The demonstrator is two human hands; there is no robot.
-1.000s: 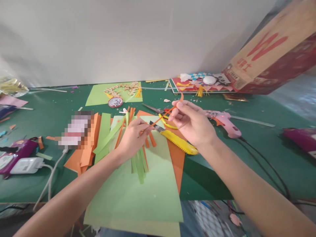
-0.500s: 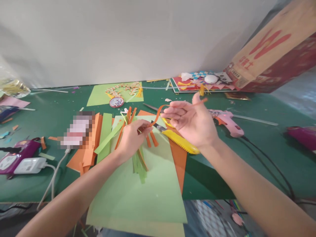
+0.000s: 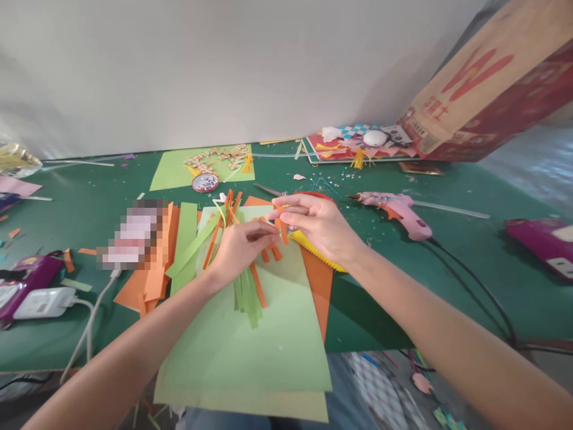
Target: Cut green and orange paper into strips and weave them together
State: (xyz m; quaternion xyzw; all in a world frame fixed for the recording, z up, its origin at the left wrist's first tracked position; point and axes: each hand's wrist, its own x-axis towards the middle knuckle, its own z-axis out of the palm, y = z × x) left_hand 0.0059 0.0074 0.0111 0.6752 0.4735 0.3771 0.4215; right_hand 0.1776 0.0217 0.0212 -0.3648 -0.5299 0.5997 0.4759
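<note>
Green strips [image 3: 247, 298] poke out under the left hand [image 3: 242, 248], thumb and finger pinched on an orange strip [image 3: 284, 232]. That strip's up between both hands; right hand [image 3: 324, 230] is half open against it, can't tell if it's gripping. Pink glue gun [image 3: 407, 216] lies further right.

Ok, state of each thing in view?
Left hand: fingertips pinched
Right hand: fingers extended
Orange strip: at right fingertips
Glue gun: lying down, stick loaded
Scissors: half hidden, opening unclear
Yellow cutter: blade hidden
Round dish: uncovered, bits inside
White charger: cable plugged in
Green sheet: flat, overhanging
</note>
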